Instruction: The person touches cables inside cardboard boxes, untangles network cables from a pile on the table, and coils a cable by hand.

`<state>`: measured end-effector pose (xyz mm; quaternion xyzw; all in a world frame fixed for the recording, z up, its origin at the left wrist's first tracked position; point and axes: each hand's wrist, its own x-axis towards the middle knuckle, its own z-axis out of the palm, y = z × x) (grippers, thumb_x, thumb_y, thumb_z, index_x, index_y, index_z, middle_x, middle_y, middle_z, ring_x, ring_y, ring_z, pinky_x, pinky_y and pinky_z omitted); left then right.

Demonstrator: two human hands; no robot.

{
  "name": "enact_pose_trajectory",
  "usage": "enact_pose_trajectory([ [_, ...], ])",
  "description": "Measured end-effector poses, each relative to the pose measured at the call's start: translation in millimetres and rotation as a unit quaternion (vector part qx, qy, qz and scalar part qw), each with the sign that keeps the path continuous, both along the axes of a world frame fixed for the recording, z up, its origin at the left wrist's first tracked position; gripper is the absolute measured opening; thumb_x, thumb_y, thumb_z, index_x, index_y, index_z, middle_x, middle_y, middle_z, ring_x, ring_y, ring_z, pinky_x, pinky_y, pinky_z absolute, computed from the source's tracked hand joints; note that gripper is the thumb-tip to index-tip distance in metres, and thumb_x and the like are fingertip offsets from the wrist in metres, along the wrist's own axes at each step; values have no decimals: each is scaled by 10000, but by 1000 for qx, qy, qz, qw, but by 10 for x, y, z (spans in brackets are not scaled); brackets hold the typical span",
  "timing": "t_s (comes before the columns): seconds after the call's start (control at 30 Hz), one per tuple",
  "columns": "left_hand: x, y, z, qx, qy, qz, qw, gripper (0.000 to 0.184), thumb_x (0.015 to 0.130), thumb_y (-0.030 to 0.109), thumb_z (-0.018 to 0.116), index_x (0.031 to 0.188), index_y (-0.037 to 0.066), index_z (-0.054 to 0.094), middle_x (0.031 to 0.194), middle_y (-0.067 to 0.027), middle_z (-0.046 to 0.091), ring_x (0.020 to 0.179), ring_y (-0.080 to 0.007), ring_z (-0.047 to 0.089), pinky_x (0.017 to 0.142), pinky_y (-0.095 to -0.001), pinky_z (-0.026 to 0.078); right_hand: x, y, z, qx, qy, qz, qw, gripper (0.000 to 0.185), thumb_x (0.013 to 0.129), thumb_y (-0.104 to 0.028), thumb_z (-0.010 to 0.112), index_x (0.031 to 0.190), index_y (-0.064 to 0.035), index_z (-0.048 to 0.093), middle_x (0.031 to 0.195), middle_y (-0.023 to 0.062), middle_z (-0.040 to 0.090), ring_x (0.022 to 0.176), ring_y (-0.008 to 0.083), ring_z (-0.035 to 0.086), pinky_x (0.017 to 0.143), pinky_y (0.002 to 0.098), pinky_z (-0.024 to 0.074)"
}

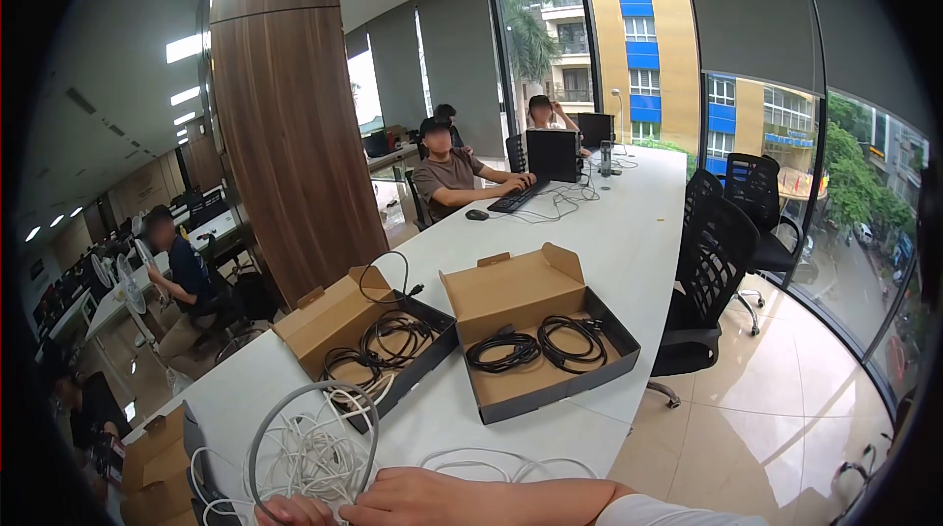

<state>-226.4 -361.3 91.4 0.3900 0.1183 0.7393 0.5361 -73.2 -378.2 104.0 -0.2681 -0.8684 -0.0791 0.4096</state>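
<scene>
Partly cut off by the bottom edge, my left hand (298, 510) is closed around a grey cable (254, 447) that rises in a round loop. Just to its right, my right hand (393, 497) has its fingers pinched where the loop's other side comes down. A tangled heap of white cable (319, 457) lies behind the loop, on the white table (432, 280). More white cable (481, 455) curves along the table beyond my right wrist. The fingertips of both hands are partly hidden.
Two open cardboard boxes, the left box (314, 325) and the right box (560, 398), hold coiled black cables (575, 344). Farther along are a keyboard (518, 196), a mouse (476, 215) and a monitor (552, 155), with people seated there. Black chairs (722, 251) line the right side.
</scene>
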Motion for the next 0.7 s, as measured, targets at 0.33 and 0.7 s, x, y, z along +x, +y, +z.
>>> enact_pose_trajectory([
  [0.33,82,-40,-216,-8,43,-109,993,241,937,171,518,1071,-28,538,941,-105,572,855,-186,546,793,-308,457,-74,-158,-14,-64,110,22,992,126,871,-230,629,882,-112,590,547,64,544,445,248,546,410,338,415],
  [0.7,212,0,-236,62,4,-246,967,291,949,238,516,1143,20,524,1033,-141,561,982,-249,552,866,-354,446,-70,-145,-23,-86,290,-23,953,132,779,-142,756,713,-54,682,664,111,659,573,222,666,501,291,511],
])
